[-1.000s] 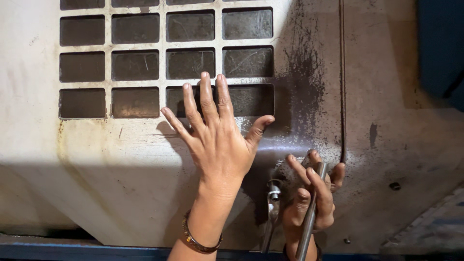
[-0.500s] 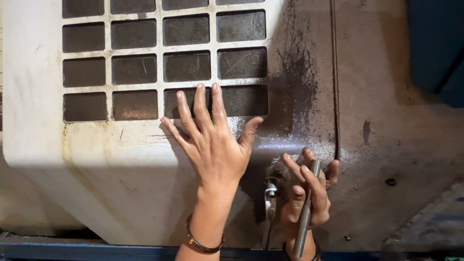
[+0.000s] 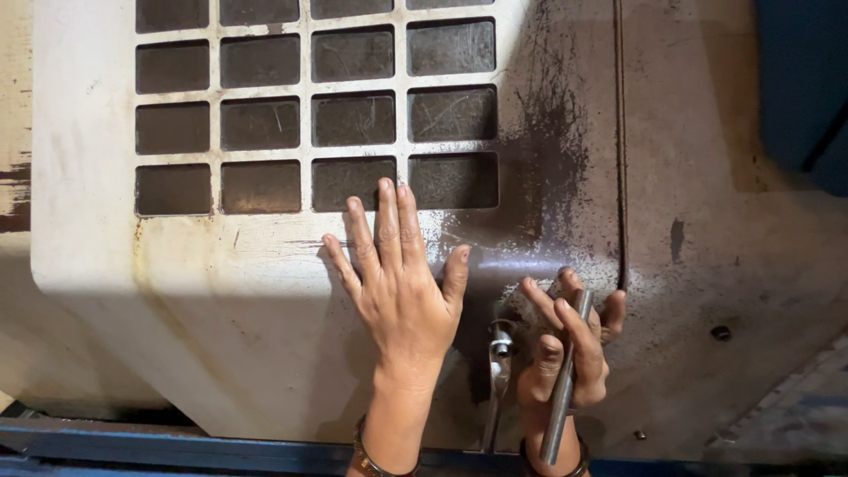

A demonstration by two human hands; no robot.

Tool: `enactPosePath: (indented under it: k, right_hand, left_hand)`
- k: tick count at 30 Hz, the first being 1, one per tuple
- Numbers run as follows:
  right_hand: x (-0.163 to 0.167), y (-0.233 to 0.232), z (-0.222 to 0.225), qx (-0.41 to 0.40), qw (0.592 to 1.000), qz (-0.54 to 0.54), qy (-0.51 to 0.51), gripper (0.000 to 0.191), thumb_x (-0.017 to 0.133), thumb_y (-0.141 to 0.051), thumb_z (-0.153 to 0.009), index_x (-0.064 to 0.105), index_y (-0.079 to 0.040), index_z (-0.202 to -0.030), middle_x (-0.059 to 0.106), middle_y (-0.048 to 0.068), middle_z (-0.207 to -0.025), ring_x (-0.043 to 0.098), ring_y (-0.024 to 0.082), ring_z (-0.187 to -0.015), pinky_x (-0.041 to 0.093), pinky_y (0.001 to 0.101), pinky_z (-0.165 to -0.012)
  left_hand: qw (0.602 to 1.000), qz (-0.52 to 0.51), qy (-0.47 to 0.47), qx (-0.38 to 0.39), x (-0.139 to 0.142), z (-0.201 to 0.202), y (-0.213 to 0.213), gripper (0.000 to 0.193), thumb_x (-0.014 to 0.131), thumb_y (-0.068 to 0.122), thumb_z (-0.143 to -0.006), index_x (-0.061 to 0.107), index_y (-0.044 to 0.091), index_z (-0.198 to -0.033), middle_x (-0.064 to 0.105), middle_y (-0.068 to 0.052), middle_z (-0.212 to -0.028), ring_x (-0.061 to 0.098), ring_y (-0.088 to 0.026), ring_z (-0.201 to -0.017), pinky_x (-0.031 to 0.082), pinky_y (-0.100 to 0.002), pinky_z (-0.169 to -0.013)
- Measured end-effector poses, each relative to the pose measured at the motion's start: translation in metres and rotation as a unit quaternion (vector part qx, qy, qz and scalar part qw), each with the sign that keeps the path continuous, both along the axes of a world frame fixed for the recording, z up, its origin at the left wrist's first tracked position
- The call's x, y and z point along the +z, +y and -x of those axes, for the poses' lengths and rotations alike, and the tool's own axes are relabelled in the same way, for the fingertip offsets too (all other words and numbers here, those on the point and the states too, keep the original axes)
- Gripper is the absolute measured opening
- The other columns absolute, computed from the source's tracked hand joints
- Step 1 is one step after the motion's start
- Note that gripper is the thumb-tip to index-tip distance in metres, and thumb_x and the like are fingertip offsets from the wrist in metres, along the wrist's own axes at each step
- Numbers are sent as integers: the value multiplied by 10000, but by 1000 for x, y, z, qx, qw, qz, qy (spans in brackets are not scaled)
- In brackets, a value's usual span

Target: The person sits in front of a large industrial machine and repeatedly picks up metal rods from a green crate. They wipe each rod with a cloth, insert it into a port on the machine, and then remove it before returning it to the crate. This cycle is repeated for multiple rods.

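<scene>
Nearest, along the bottom edge, a blue painted rail (image 3: 177, 446) and two wrists, the left with a dark bangle (image 3: 371, 455). Just above, right hand (image 3: 565, 349) clenched around a slim steel rod (image 3: 562, 389), rod running up between the fingers to their tips, same grasp as half a second ago. Beside it, touching neither hand, a small metal latch lever (image 3: 497, 371) hanging down from the cover. Further up, left hand (image 3: 402, 283) released, holding nothing, palm flat and fingers spread against the cream machine cover (image 3: 106, 291); compared with a second ago, barely shifted, fingertips just short of the lowest grille opening. Beyond, a grid of dark rectangular vent windows (image 3: 353, 119), then a rusty brown steel panel (image 3: 707, 177) with black grime streaks (image 3: 548, 150), and at far right a dark blue surface (image 3: 804, 79).
</scene>
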State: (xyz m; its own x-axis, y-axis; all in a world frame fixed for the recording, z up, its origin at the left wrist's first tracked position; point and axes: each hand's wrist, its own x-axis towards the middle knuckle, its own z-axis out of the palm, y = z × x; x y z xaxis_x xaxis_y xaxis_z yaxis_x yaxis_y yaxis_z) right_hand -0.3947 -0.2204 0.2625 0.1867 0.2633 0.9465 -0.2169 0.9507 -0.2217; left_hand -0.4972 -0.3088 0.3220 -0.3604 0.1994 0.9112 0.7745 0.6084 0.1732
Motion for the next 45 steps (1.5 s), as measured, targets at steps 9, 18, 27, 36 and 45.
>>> enactPosePath:
  k: [9, 18, 27, 36, 45]
  right_hand:
    - [1, 0, 1, 6, 1000, -4, 2, 345, 385, -337, -1169, 549, -49, -1264, 770, 137, -1081, 605, 235, -1385, 178, 397, -1336]
    - [3, 0, -2, 18, 1000, -8, 2, 336, 412, -328, -1162, 559, -38, -1245, 765, 146, -1096, 600, 266, -1381, 166, 411, -1347]
    - [1, 0, -6, 60, 998, 4, 9, 394, 424, -379, -1169, 576, -30, -1270, 764, 156, -1085, 635, 231, -1337, 202, 376, -1316]
    - [15, -5, -25, 121, 990, 74, -17, 722, 298, -595, -1130, 626, 34, -1259, 766, 191, -999, 744, 183, -1020, 319, 367, -1251]
    - [28, 1, -76, 196, 950, 159, -185, 968, 270, -790, -1011, 718, 36, -1244, 649, 97, -867, 583, 171, -794, 459, 282, -729]
  left_hand:
    - [998, -36, -20, -41, -34, -13, -3, 724, 352, 541, -1085, 298, 60, -1623, 266, -110, -1708, 183, -332, -1605, 60, -592, -1303]
    - [954, -111, -85, -266, -111, -70, 15, 617, 345, 405, -1105, 346, 33, -1597, 256, -193, -1709, 131, -439, -1616, 56, -611, -1299]
    - [947, -129, -70, -285, -171, -63, 28, 552, 486, 307, -1098, 396, 20, -1562, 342, -164, -1677, 205, -398, -1605, 117, -605, -1309]
    - [948, -122, -131, -263, -199, -68, 40, 548, 520, 14, -895, 513, -35, -1441, 391, -248, -1607, 279, -498, -1528, 148, -629, -1246]
    - [951, -153, -105, -249, -192, -80, 34, 279, 568, -103, -817, 548, -26, -1084, 530, -254, -1334, 480, -442, -1215, 389, -550, -1036]
